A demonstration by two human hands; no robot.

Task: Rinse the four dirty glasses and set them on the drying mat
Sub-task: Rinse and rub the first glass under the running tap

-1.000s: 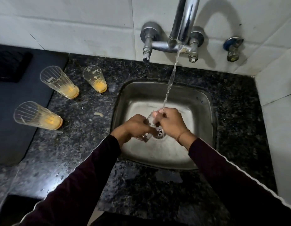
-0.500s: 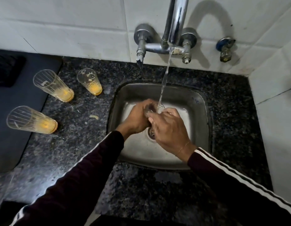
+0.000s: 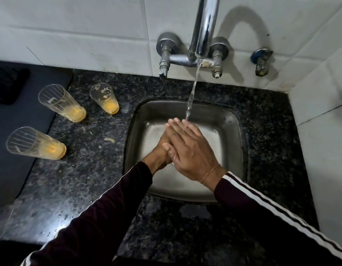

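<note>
Three dirty ribbed glasses with orange dregs stand on the dark granite counter left of the sink: one at the back (image 3: pixel 106 98), one beside the mat (image 3: pixel 61 102), one nearer me (image 3: pixel 34 144). Over the steel sink (image 3: pixel 139 120) my right hand (image 3: pixel 189 148) lies flat, fingers straight, on top of my left hand (image 3: pixel 158 154), which is curled underneath. The fourth glass is hidden between them. Water (image 3: pixel 192 93) from the tap (image 3: pixel 203 25) falls onto my right fingertips. The dark drying mat (image 3: pixel 17 121) lies at the far left with no glass on it.
A black ridged object (image 3: pixel 9 85) sits at the back of the mat. A small valve (image 3: pixel 261 61) sticks out of the tiled wall right of the tap. A tiled side wall closes the counter on the right. A food scrap (image 3: pixel 109 139) lies on the wet counter.
My hands rose from the drain toward the stream. The glass, visible between them before, is now covered. My right hand went from gripping to lying flat over the left.
</note>
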